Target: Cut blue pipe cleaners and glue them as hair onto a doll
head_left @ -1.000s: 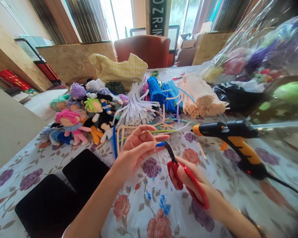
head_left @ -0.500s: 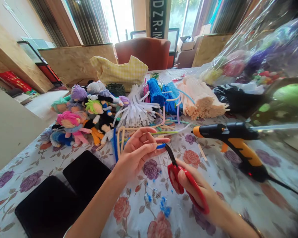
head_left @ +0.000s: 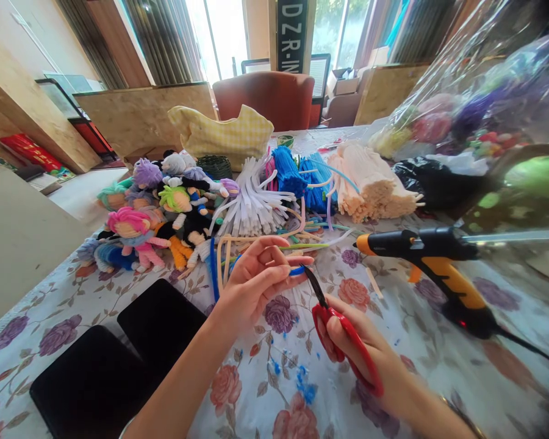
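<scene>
Between the thumb and fingers of my left hand (head_left: 260,274) is a short blue pipe cleaner (head_left: 296,271), its free end pointing right. My right hand (head_left: 366,341) grips the red handles of a pair of scissors (head_left: 318,289). The dark blade tips meet the end of the blue pipe cleaner; whether they cut into it is too small to tell. Below both hands, blue fuzz clippings (head_left: 305,385) lie scattered on the flowered tablecloth (head_left: 251,421).
A glue gun (head_left: 443,268) lies at the right, its red light on. Small dolls (head_left: 132,225) are heaped at the left, behind two black tablets (head_left: 86,378). Bundles of white (head_left: 256,201), blue (head_left: 289,174) and peach pipe cleaners (head_left: 375,183) fill the back.
The scissors' handles have closed slightly and shifted a little right, with the blade tips still at the blue piece. My left hand has hardly moved.
</scene>
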`<state>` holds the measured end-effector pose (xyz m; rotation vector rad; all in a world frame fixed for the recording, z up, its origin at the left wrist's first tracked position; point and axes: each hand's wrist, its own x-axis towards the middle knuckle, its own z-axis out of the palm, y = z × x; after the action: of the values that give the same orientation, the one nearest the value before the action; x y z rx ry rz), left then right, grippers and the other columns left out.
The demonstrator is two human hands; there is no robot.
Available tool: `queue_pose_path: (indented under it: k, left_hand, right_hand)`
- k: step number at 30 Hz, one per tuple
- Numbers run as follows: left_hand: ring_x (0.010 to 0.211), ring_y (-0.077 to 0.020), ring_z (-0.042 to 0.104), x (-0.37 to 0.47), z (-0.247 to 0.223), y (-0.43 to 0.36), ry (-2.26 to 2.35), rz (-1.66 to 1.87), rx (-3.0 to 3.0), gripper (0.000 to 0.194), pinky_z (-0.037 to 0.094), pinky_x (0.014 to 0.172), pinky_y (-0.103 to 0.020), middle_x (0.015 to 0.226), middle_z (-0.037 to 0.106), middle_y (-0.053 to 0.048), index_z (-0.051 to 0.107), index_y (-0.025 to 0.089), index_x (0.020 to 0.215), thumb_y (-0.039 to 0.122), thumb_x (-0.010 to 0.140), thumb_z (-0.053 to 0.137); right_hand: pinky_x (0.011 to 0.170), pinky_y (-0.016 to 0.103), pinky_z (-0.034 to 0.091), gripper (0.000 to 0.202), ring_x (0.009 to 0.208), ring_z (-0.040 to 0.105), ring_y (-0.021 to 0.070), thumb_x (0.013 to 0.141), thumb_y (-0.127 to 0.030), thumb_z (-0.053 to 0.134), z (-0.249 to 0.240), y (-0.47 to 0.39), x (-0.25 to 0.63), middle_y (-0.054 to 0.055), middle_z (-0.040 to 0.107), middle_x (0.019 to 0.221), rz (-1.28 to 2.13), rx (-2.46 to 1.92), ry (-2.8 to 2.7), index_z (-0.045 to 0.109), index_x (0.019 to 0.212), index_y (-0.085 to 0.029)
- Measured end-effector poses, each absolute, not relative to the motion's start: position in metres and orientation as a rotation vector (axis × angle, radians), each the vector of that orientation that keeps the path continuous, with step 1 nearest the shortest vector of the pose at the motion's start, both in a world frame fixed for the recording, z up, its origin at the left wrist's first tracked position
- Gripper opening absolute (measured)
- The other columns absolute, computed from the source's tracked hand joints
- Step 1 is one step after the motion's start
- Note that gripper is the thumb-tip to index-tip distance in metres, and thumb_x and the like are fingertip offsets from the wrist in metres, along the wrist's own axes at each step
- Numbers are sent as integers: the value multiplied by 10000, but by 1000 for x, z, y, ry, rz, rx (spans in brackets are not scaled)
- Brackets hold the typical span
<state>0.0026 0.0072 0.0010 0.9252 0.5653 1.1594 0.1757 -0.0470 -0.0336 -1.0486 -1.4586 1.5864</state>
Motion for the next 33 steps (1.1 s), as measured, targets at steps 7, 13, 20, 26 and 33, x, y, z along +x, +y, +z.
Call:
queue_pose_path:
  k: [7,13,20,26,33]
  left_hand:
    - [745,-92,687,3,1,8,564,1177,910,224,579,741,-192,673,567,63,634,197,958,58,783,647]
    - [628,-50,617,5,0,8,601,1186,892,224,579,734,-195,662,575,61,629,185,942,55,762,658]
    - [665,-68,621,6,0,9,598,1217,873,234,587,766,-234,652,585,61,631,187,926,52,738,663]
    - [788,-133,675,7,0,7,625,1222,881,237,580,776,-279,662,574,56,625,189,935,72,736,675]
    - [814,-125,684,9,-2,7,875,1181,963,202,513,789,-220,778,660,17,607,186,951,170,766,686]
  right_hand:
    - [523,262,274,512,566,337,117,865,-703,442,-34,-48,176,-44,409,624,1589,-1044,-1450,382,710,-219]
    - [508,260,273,522,541,330,113,855,-707,451,-33,-45,173,-53,388,583,1584,-1067,-1416,389,680,-219]
    - [485,271,264,513,506,346,116,879,-699,396,-35,-45,175,-35,442,585,1535,-1100,-1448,401,684,-224]
    - [478,259,290,512,521,357,118,859,-709,406,-28,-41,178,-36,446,612,1467,-1155,-1480,389,685,-228]
    - [515,284,330,407,545,472,158,875,-562,516,-22,-24,202,2,565,594,934,-1735,-1811,506,665,-213]
